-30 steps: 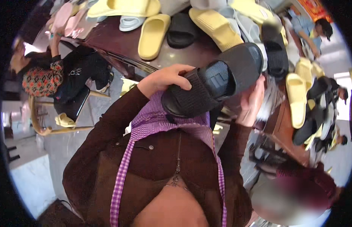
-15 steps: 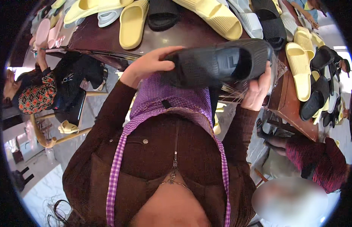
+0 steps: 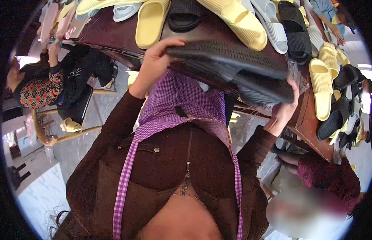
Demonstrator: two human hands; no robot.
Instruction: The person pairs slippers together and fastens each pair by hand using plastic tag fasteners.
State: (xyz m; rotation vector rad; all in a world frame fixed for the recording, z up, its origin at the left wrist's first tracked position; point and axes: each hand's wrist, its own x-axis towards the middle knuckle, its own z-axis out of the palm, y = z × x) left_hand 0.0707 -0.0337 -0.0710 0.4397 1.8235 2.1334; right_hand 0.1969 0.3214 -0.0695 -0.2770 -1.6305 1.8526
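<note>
A black slide slipper [image 3: 230, 66] is held in front of my apron, slightly blurred by motion. Its patterned sole edge faces up and its strap side is tilted down. My left hand [image 3: 154, 66] grips the left end, thumb and fingers closed on it. At the strap end on the right, my right hand [image 3: 286, 110] holds it from below, with part of the fingers hidden behind it. Whether a second slipper is pressed against this one, I cannot tell. Clear plastic film [image 3: 296, 76] lies at the table edge just beyond my right hand.
Ahead, a dark red table [image 3: 114, 30] bears a yellow slipper [image 3: 152, 24], a black slipper [image 3: 184, 14] and several more in yellow, grey and black. Slippers are piled at the right. One person [image 3: 50, 88] sits at the left; another [image 3: 324, 168] is at the lower right.
The black slipper has been rolled over, from its footbed and strap opening showing to its sole edge facing up. My right hand has moved lower and slightly to the right.
</note>
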